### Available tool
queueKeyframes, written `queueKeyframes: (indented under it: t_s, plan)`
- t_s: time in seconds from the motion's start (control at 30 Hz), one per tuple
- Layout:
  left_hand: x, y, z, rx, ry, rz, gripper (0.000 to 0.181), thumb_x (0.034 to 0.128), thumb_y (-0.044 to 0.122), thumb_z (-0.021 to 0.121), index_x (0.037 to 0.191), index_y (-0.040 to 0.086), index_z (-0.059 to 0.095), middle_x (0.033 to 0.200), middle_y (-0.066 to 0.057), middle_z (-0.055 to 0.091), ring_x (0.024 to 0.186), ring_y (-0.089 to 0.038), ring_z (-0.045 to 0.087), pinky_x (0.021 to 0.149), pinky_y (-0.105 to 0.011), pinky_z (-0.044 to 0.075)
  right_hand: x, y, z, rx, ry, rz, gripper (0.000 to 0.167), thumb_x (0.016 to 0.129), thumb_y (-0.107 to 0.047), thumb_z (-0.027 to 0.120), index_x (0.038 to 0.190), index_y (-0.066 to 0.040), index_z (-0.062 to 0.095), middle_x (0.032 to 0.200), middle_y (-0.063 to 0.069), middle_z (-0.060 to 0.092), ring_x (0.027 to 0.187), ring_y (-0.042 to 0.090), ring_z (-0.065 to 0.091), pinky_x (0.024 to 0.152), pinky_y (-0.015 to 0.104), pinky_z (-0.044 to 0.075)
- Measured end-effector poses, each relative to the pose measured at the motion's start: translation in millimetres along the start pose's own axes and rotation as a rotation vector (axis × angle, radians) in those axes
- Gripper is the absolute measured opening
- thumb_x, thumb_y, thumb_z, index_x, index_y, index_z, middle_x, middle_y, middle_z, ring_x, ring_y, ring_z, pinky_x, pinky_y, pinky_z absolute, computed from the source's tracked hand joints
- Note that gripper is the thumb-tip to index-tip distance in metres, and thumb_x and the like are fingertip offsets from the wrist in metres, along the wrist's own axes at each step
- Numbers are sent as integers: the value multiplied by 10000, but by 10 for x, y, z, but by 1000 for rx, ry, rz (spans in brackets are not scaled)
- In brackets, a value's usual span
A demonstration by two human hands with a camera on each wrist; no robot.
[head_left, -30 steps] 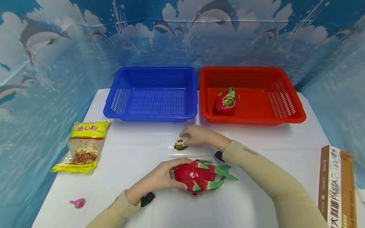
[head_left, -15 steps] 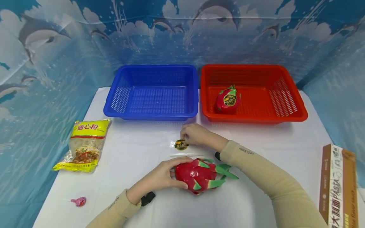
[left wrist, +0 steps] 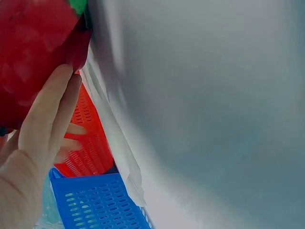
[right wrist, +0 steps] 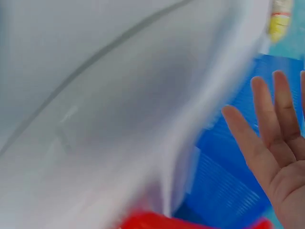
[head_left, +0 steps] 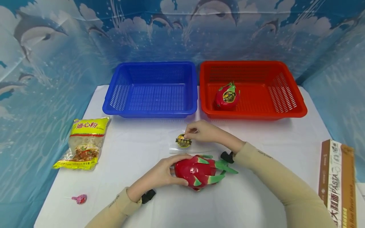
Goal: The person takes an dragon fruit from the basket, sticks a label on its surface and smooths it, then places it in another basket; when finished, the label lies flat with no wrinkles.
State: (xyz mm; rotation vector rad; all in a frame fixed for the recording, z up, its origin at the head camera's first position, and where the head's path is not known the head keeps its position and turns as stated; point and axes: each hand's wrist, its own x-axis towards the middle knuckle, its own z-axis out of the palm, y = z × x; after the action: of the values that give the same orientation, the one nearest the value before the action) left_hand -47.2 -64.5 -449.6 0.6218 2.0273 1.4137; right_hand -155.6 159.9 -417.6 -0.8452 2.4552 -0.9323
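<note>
The left hand [head_left: 162,171] grips a large red dragon fruit [head_left: 196,172] with green scales by its left end, thumb and fingers on either side. In the left wrist view its fingers lie along the fruit's [left wrist: 33,52] red skin. Just beyond it, the right hand [head_left: 203,131] pinches the right edge of a round black-and-gold sticker [head_left: 183,140] between thumb and index finger. Under the sticker lies a strip of clear film [head_left: 174,149]; whether the sticker still touches it I cannot tell. In the right wrist view the other fingers of this hand [right wrist: 281,138] stand straight.
A blue basket [head_left: 149,112] stands at the back. Right of it, a red basket [head_left: 256,115] holds a smaller dragon fruit [head_left: 227,96] with a similar sticker. A pasta bag [head_left: 84,144] and a lollipop [head_left: 80,199] lie left; a pasta box [head_left: 337,183] lies right.
The right hand has drawn slightly up and to the right, and the sticker now shows whole, shifted a little right. The left hand and its dragon fruit have stayed in place.
</note>
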Motion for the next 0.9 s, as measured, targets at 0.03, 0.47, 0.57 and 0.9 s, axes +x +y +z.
queueKeyframes:
  t_s: [0.03, 0.47, 0.57, 0.9]
  plan:
    - [2, 3, 6, 4, 0, -1, 721, 788, 200, 841, 1413, 318, 501, 1487, -5, 457, 1302, -267, 493, 885, -288, 571, -85, -27, -38, 34, 6, 4, 107, 934, -239, 678, 902, -145, 718, 881, -44, 719, 928, 140, 670, 923, 388, 557]
    - [-10, 8, 29, 63, 25, 8, 710, 789, 232, 841, 1412, 260, 503, 1463, -29, 495, 1259, -259, 530, 876, -299, 575, -945, -258, -7, 190, 30, 55, 56, 925, -262, 689, 900, -213, 700, 917, -88, 658, 983, 144, 618, 959, 511, 523]
    - [-10, -4, 35, 65, 27, 19, 704, 787, 237, 843, 1404, 277, 506, 1453, -17, 506, 1244, -247, 541, 874, -282, 570, -1024, -260, 115, 174, 85, 78, 57, 920, -283, 695, 898, -231, 703, 944, -90, 650, 989, 137, 607, 934, 496, 541]
    - [-16, -3, 35, 71, 32, 19, 704, 791, 236, 840, 1408, 263, 501, 1434, -29, 516, 1228, -252, 542, 839, -250, 574, -1082, -261, 374, 163, 177, 89, 120, 843, -244, 785, 889, -239, 674, 1035, -38, 643, 997, 150, 595, 800, 273, 570]
